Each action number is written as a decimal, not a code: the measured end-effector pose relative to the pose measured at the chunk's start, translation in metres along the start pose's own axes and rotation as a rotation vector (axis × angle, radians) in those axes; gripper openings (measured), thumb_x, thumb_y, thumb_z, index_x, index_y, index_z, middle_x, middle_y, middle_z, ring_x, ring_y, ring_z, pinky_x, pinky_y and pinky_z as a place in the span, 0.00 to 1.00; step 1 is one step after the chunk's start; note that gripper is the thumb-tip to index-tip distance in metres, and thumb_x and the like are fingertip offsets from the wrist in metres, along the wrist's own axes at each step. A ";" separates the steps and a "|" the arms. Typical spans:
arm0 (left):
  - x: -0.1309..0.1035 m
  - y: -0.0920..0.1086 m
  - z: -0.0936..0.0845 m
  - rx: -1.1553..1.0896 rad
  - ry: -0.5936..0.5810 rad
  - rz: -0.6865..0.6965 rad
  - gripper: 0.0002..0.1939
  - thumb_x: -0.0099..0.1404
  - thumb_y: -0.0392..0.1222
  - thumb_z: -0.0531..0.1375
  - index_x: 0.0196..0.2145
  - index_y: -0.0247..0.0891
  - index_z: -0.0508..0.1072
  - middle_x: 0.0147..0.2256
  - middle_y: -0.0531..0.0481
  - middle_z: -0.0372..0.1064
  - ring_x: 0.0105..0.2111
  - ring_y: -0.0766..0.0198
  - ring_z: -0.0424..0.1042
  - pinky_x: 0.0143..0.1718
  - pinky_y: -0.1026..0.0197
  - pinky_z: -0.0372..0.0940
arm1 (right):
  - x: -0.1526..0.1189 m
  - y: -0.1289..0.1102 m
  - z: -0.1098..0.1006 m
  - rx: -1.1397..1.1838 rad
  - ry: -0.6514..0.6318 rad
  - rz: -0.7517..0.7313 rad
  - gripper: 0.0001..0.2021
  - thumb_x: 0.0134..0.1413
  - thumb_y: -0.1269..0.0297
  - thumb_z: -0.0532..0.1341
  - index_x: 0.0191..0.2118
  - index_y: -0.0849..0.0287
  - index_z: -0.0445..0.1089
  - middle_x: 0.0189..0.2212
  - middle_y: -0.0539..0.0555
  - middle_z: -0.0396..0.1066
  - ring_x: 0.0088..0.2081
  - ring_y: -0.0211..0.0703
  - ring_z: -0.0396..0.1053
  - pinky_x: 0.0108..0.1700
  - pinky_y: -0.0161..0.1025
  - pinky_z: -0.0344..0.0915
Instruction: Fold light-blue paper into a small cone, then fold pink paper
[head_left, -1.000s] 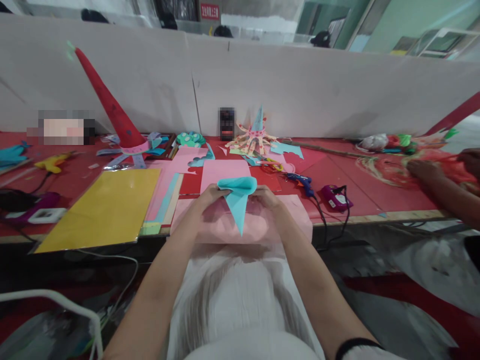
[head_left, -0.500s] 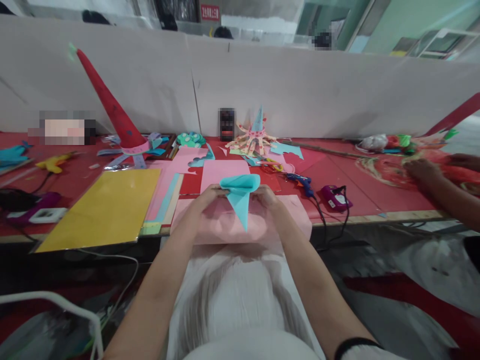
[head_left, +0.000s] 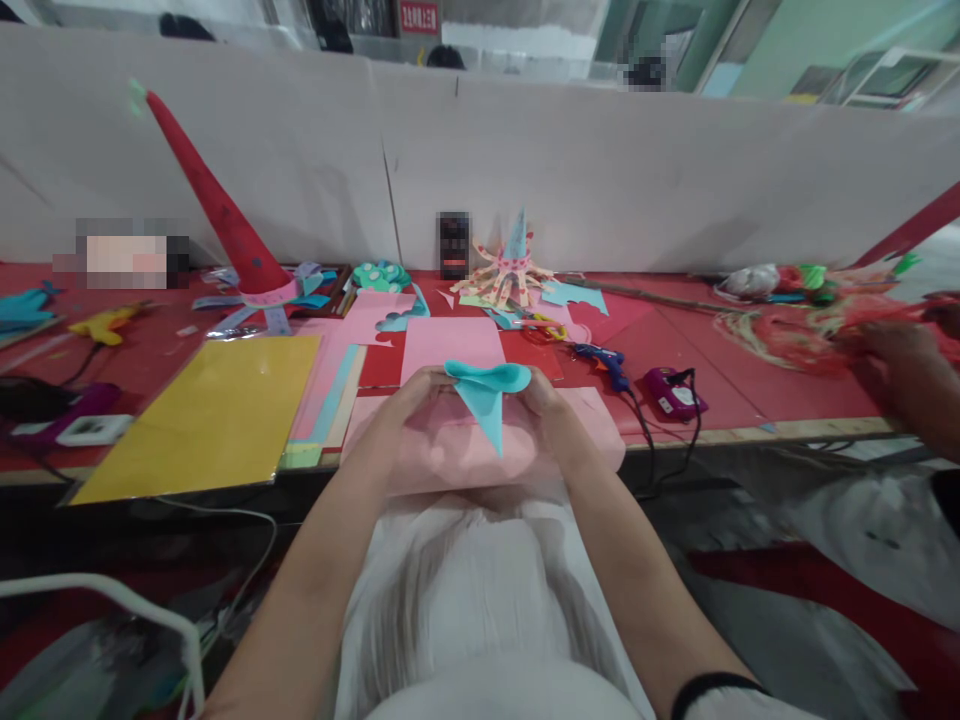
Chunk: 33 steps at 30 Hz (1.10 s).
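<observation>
A light blue sheet (head_left: 486, 396), curled into a cone with its point toward me, is held up between my two hands. My left hand (head_left: 424, 388) grips its left edge, and my right hand (head_left: 541, 396) grips its right edge. The fingertips are partly hidden behind the sheet. Beneath the hands, a large pink sheet (head_left: 465, 455) lies at the table's front edge. Just beyond them is a smaller pink sheet (head_left: 454, 342) on red paper.
On the red table (head_left: 720, 375) are a yellow sheet (head_left: 217, 410), a tall red cone (head_left: 217, 205), a blue glue gun (head_left: 604, 362), a purple device (head_left: 673, 394), scissors (head_left: 547, 326) and a small paper figure (head_left: 514, 265). At right, another person's hand (head_left: 892, 355) touches red netting (head_left: 795, 335).
The blue sheet's opening has flattened and widened, its middle dipping. It has shifted slightly right with my right hand. The other person's hand has moved right.
</observation>
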<state>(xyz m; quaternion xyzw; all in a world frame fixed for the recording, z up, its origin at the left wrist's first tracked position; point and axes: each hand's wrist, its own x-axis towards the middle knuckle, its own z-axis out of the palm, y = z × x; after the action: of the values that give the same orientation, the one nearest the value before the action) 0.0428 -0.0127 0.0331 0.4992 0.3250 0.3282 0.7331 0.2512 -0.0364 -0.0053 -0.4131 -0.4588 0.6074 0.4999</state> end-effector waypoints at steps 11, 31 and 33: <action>0.003 -0.002 -0.007 0.043 -0.036 -0.010 0.17 0.50 0.49 0.55 0.25 0.31 0.75 0.26 0.42 0.72 0.28 0.59 0.70 0.35 0.58 0.62 | -0.010 -0.012 0.003 -0.001 -0.045 -0.076 0.09 0.36 0.66 0.61 0.28 0.60 0.74 0.28 0.52 0.73 0.31 0.41 0.67 0.36 0.37 0.61; -0.004 0.007 -0.022 0.339 0.991 0.629 0.17 0.59 0.46 0.54 0.45 0.38 0.69 0.39 0.49 0.70 0.41 0.65 0.67 0.39 0.68 0.62 | -0.012 -0.016 0.010 0.180 0.136 -0.088 0.09 0.37 0.60 0.64 0.22 0.60 0.70 0.18 0.48 0.65 0.19 0.30 0.58 0.22 0.30 0.54; -0.007 0.004 -0.012 0.574 0.968 0.751 0.15 0.59 0.45 0.54 0.42 0.37 0.70 0.43 0.47 0.69 0.46 0.62 0.66 0.46 0.64 0.60 | -0.015 -0.017 0.012 0.137 0.097 -0.090 0.10 0.38 0.58 0.64 0.23 0.61 0.71 0.21 0.51 0.69 0.22 0.31 0.61 0.24 0.30 0.57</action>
<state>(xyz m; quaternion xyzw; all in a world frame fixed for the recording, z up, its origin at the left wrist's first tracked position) 0.0286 -0.0114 0.0347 0.5500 0.4953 0.6480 0.1796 0.2463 -0.0512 0.0146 -0.3857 -0.4095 0.5935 0.5756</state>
